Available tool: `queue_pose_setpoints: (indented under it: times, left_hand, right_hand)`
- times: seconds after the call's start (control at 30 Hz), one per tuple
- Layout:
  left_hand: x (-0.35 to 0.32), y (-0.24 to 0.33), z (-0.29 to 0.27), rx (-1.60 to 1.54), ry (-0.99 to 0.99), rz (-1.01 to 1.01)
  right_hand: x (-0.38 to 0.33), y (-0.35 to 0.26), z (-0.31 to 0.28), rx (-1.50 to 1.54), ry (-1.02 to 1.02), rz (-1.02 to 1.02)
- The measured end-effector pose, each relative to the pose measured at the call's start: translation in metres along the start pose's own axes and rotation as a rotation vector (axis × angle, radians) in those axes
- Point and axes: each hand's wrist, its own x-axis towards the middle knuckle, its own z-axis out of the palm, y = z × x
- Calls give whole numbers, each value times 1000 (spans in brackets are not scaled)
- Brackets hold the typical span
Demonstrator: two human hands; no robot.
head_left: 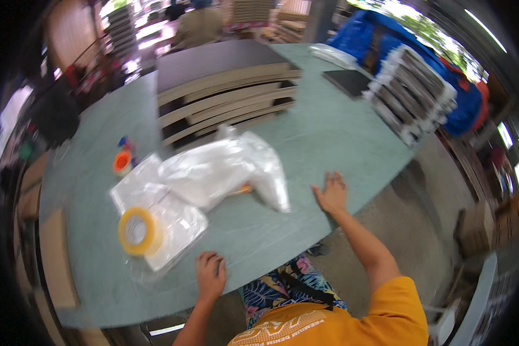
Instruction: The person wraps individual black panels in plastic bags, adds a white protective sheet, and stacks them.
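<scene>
My right hand (pixel 331 195) lies on the green table (pixel 305 230) near its right edge, palm down with fingers spread, holding nothing. At the near edge, my left hand (pixel 211 274) rests on the tabletop with its fingers loosely bent. A dark gap shows between those fingers, and I see no object in them. Left of it, a roll of clear yellowish packing tape (pixel 137 232) sits on a stack of flat clear plastic bags (pixel 181 226). A crumpled clear plastic bag (pixel 213 170) lies between my hands, farther in, over something small and orange.
Dark-topped boards (pixel 225 66) are stacked at the far middle. An orange tape roll (pixel 122 163) stands left. At the far right are a dark flat panel (pixel 347 82) and a plastic-wrapped stack (pixel 412 92). Cardboard boxes (pixel 490 228) stand on the floor; a person (pixel 199 26) is beyond.
</scene>
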Motion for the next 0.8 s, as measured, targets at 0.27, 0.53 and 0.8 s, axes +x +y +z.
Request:
queue_pose_setpoints:
  times: [0.27, 0.53, 0.8]
  left_hand:
    - [8, 9, 6, 133, -47, 53]
    - [36, -11, 6, 225, 19, 25]
    - [194, 19, -56, -16, 258, -121]
  right_hand:
    - [7, -2, 10, 83, 58, -99]
    - [35, -9, 21, 89, -31, -223]
    - [85, -20, 20, 141, -101, -235]
